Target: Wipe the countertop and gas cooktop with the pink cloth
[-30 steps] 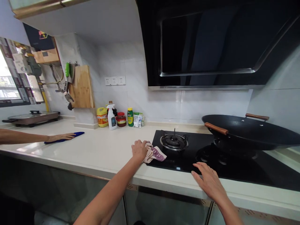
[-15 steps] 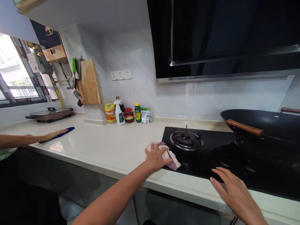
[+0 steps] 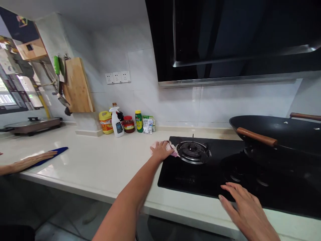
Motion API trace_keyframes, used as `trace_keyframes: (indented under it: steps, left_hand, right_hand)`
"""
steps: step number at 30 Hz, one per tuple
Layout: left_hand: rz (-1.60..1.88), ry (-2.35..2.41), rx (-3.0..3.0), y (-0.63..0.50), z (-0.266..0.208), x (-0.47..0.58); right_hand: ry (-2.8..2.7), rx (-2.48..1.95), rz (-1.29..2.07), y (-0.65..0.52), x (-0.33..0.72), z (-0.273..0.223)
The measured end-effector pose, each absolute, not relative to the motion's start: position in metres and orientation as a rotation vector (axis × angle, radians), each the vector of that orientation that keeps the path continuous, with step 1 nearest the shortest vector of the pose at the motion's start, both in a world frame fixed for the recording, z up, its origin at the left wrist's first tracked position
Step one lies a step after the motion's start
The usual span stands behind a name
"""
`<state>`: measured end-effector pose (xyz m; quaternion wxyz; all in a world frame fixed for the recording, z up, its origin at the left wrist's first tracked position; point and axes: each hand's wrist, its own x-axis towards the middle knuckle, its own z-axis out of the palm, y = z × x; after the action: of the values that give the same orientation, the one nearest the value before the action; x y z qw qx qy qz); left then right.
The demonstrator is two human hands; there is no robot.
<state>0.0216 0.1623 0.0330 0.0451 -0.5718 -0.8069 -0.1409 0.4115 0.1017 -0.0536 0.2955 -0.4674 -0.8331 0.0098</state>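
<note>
My left hand (image 3: 160, 151) presses down on a pink-and-white cloth (image 3: 174, 152), gripping it at the left edge of the black gas stove (image 3: 184, 179). Part of the cloth is hidden under my palm, and its free end reaches close to the left burner (image 3: 193, 151). Over the stove's front edge hovers my right hand (image 3: 247, 209), fingers apart and holding nothing. A dark wok (image 3: 296, 129) with wooden handles sits on the stove's right side.
At the far left, another person's hand (image 3: 37, 160) lies on a blue cloth (image 3: 61, 151) on the white counter (image 3: 105, 164). A spray bottle (image 3: 116, 124), a red-lidded jar (image 3: 129, 124) and a green bottle (image 3: 138, 121) stand by the wall. A range hood (image 3: 225, 40) hangs above.
My left hand has slid the cloth from the stove's front left corner back along its left edge, toward the wall. My right hand stays near the front edge. The view has shifted right.
</note>
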Motion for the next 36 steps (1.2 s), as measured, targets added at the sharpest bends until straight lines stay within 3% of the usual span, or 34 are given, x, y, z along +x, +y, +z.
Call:
trace_keyframes:
  steps: [7,20,28,36]
  left_hand:
    - [-0.397,-2.389,-1.733,0.127,0.038,0.039]
    - [-0.385,-2.097,-2.083,-0.064,0.031,0.041]
    - [-0.49,-2.174,-1.977,-0.002,0.03,0.034]
    - [-0.368,-2.33,-1.844,0.098,0.028,0.013]
  right_hand:
    - [-2.18,-1.272,0.116,0.093,0.405,-0.042]
    - [-2.2,-1.214,0.089,0.102,0.409,-0.056]
    - [-2.184,-1.233,0.081,0.098,0.409,-0.057]
    - [-2.229,-1.239,0.072,0.108,0.415,-0.058]
